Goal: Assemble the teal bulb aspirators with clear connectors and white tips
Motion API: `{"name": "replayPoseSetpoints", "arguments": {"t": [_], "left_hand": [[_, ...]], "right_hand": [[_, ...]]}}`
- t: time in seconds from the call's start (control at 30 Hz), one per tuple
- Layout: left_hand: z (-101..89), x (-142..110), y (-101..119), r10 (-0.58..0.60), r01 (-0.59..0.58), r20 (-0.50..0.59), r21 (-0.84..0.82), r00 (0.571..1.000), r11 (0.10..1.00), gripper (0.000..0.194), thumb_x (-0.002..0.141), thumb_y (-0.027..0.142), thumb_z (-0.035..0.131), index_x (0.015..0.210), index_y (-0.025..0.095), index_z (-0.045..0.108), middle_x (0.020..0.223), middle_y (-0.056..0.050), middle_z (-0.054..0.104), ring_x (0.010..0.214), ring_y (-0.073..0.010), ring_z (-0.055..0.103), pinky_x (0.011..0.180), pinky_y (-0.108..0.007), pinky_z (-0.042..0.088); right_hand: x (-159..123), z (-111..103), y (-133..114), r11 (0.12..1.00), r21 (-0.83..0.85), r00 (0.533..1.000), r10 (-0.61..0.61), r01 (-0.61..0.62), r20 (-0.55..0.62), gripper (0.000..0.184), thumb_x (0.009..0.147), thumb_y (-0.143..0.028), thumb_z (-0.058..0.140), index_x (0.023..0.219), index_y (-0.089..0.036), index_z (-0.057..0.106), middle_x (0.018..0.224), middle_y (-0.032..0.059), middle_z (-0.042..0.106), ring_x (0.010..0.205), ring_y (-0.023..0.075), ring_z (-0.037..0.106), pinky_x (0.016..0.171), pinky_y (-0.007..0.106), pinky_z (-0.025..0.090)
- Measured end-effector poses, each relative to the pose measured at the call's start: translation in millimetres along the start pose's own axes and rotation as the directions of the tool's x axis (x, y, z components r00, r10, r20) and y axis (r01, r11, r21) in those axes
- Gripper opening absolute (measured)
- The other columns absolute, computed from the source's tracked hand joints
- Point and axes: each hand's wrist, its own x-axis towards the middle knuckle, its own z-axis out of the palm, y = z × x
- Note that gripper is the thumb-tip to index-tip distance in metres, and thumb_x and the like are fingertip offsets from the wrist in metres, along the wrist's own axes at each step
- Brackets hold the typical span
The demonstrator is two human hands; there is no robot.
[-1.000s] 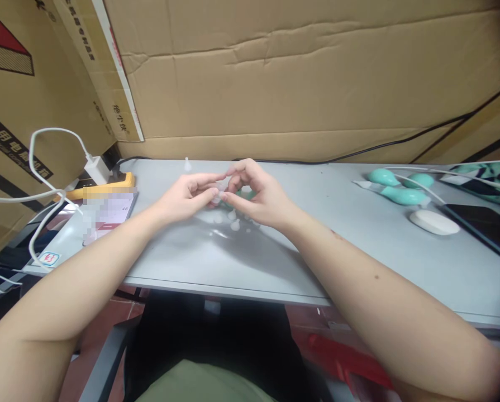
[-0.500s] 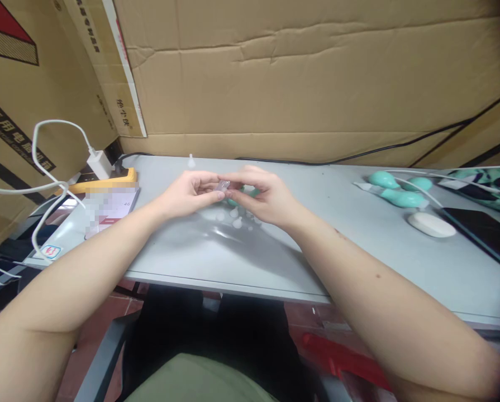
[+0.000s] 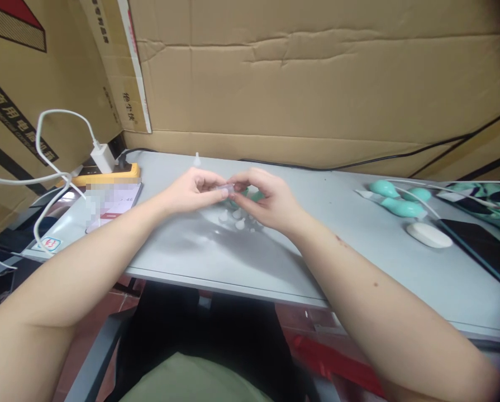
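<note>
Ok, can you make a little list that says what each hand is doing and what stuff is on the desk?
left hand: pinches one end of a small clear piece, above the desk
right hand: pinches the other end of the same piece
under the hands: small white caps loose on the grey desk, something teal partly hidden
far right: teal bulbs, white mouse
far left: yellow power strip with a white charger
behind: cardboard boxes

A small clear piece, too small to identify, is pinched between the left hand and right hand; the green object behind it is mostly hidden.
</note>
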Motion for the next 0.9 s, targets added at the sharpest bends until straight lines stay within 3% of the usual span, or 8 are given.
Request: {"name": "replayPoseSetpoints", "arguments": {"t": [0.47, 0.63, 0.9], "left_hand": [[-2.6, -0.8, 2.1, 0.052, -0.052, 0.000, 0.091, 0.999, 0.994, 0.036, 0.087, 0.044, 0.087, 0.108, 0.015, 0.090, 0.090, -0.008, 0.085, 0.074, -0.0157, 0.071, 0.067, -0.027, 0.055], [-5.2, -0.8, 2.5, 0.057, -0.061, 0.056, 0.065, 0.997, 0.996, 0.039, 0.087, 0.047, 0.089, 0.108, 0.014, 0.090, 0.097, -0.010, 0.086, 0.080, -0.0165, 0.073, 0.072, -0.027, 0.057], [-6.6, -2.4, -2.2, 0.057, -0.062, 0.044, 0.121, 0.997, 0.991, 0.046, 0.089, 0.061, 0.086, 0.101, 0.016, 0.086, 0.079, -0.005, 0.077, 0.071, -0.0150, 0.067, 0.064, -0.028, 0.055]], "right_hand": [[-1.8, 0.4, 6.8, 0.993, -0.014, 0.992, -0.120, 0.119, -0.045, 0.008, 0.098, -0.023, 0.077, 0.105, -0.025, 0.078, 0.088, 0.0015, 0.075, 0.077, 0.0176, 0.071, 0.076, 0.033, 0.058], [-0.9, 1.5, 5.6, 0.992, 0.005, 0.992, -0.123, 0.123, -0.021, 0.006, 0.098, -0.024, 0.077, 0.104, -0.023, 0.078, 0.087, 0.0013, 0.075, 0.075, 0.0175, 0.071, 0.075, 0.033, 0.059], [-1.4, 1.7, 4.7, 0.997, 0.023, 0.997, -0.080, 0.079, 0.005, 0.009, 0.099, -0.031, 0.076, 0.105, -0.024, 0.077, 0.090, 0.0015, 0.077, 0.074, 0.0171, 0.069, 0.073, 0.033, 0.060]]}}
